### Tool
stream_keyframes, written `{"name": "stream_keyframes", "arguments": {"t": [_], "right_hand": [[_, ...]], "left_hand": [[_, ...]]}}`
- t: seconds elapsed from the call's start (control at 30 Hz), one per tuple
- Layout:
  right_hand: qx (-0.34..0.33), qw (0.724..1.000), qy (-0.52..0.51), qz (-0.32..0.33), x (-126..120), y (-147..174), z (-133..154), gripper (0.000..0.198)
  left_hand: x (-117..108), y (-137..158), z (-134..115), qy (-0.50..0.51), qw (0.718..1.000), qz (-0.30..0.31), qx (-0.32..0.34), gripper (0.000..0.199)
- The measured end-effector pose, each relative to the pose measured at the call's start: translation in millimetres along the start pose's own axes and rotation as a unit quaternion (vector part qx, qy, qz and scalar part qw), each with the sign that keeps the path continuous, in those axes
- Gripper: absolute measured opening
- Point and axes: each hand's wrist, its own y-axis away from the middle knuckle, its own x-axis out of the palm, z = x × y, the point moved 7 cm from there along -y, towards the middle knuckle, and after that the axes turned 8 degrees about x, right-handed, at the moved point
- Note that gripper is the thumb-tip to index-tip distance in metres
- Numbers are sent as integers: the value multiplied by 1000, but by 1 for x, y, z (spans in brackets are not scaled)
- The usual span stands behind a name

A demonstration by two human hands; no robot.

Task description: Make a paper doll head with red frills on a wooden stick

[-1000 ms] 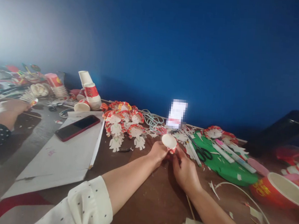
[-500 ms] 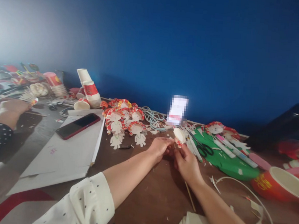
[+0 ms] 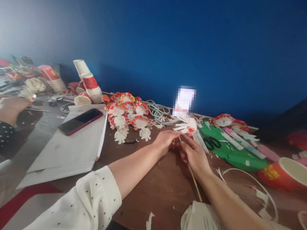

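A white paper piece cut into a fringe of strips point(image 3: 186, 125), with a red patterned part, rises just above my two hands. A thin wooden stick point(image 3: 194, 180) slopes from between my fingers toward me along the right palm. My left hand point(image 3: 166, 141) is closed, its fingertips pinching at the lower edge of the fringed piece. My right hand point(image 3: 196, 155) is closed round the stick, its fingers close under the piece. The fingers partly hide where stick and paper meet.
Several paper dolls with red frills point(image 3: 128, 113) lie left of a coiled cable point(image 3: 157, 111). Black scissors point(image 3: 212, 142) rest on green material point(image 3: 232, 156). A red phone point(image 3: 81, 121) lies on white board point(image 3: 67, 154). A paper bucket point(image 3: 279, 174) stands right; a co-worker's hand point(image 3: 13, 104) is left.
The paper piece has turned, so its fringe of strips now spreads to the left. My hands stay close together. The whole view has shifted slightly.
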Motion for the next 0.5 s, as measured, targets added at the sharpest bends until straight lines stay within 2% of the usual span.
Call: {"name": "stream_keyframes", "arguments": {"t": [0.17,0.3,0.5], "right_hand": [[13,1000,-9,1,1,-1,-3,76],[18,1000,15,-16,-1,-1,-1,74],[-34,993,110,-36,-6,1,10,50]], "left_hand": [[0,-1,1,4,1000,2,-7,22],[0,-1,2,6,1000,8,-5,29],[0,-1,1,-3,1000,8,6,29]]}}
